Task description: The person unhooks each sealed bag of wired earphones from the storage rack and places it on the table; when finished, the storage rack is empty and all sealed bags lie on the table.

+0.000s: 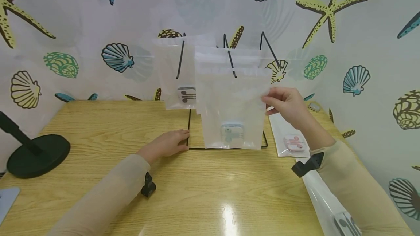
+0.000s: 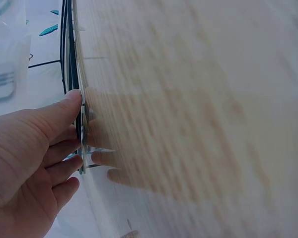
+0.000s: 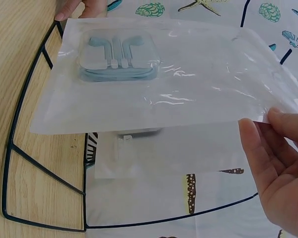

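Observation:
A white zip bag [image 1: 233,97] with light-blue wired earphones [image 1: 232,132] in a clear case hangs from the middle prong of a black wire display rack [image 1: 226,149]. My right hand [image 1: 284,104] pinches this bag's right edge between thumb and fingers. In the right wrist view the same bag [image 3: 188,64] stretches away from the fingertips. My left hand [image 1: 168,143] holds the rack's base at its left front corner, thumb against the black wire in the left wrist view. Behind the front bag, a second bag [image 1: 174,65] with dark earphones hangs on the left prong.
The right prong [image 1: 270,50] carries no bag. Right of the rack, a bag with pink earphones [image 1: 293,142] lies on the wooden table [image 1: 197,188], and another bag [image 1: 319,192] lies nearer, under the right forearm. A round black stand base [image 1: 39,156] is at left.

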Demonstrator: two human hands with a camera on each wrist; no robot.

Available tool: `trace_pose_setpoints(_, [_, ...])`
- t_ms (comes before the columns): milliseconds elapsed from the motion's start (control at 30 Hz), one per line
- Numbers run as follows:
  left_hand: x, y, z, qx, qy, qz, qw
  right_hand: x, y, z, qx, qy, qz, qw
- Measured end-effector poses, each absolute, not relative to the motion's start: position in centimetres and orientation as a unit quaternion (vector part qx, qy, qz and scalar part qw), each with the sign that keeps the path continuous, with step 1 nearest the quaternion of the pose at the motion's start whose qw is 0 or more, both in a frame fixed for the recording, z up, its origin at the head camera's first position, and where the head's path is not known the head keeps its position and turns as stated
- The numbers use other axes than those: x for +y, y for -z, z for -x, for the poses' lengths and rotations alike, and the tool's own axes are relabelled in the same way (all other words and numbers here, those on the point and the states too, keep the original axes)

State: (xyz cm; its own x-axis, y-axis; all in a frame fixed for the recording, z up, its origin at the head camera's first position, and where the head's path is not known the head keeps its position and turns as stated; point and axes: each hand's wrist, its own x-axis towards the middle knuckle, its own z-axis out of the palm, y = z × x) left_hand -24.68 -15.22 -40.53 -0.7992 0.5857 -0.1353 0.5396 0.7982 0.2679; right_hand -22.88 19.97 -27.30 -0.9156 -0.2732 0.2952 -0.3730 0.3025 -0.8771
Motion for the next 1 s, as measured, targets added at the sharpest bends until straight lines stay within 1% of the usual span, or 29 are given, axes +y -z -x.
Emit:
trace_pose_setpoints(667, [-15.2, 40.6, 24.7, 0.942, -0.118, -0.293, 0.115, 20.3, 27.0, 21.2, -0.809, -0.541, -0.223, 0.053])
trace_pose_setpoints(1000, [-15.2, 40.6, 24.8, 0.942, -0.115, -0.295, 0.110, 20.4, 26.8, 20.7, -0.799, -0.548, -0.241, 0.056])
